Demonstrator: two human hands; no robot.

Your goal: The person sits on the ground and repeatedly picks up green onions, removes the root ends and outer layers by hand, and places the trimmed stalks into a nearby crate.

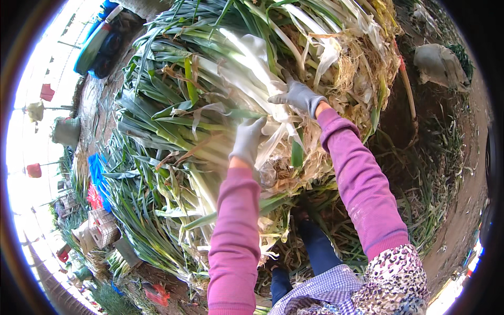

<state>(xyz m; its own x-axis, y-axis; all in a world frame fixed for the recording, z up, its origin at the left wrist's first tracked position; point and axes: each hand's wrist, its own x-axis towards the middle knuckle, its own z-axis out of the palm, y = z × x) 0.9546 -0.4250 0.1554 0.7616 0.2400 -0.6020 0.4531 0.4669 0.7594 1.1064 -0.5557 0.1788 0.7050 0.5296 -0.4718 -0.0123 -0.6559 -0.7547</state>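
Note:
A large heap of leeks point(220, 78) lies before me, green leaves toward the left and white stalks and dry roots toward the right. My right hand point(300, 96), in a grey glove, grips the root end of a white leek point(252, 55), its thumb across the stalk. Lower and to the left, my left hand point(249, 138), also gloved, has its fingers curled on a loose leek leaf point(246, 113); the fingertips are partly hidden. Pale strips of peeled outer leaf point(271, 143) hang between the two hands. Below them are tangled roots and dry skins point(291, 169).
More leeks point(149, 220) are piled at the lower left. Beyond them are blue strapping point(98, 181), a white plastic crate point(103, 227) and a grey bucket point(66, 132). A wooden-handled tool point(407, 90) leans right of the heap, near a covered bundle point(437, 65). Leaf scraps litter the soil point(453, 232).

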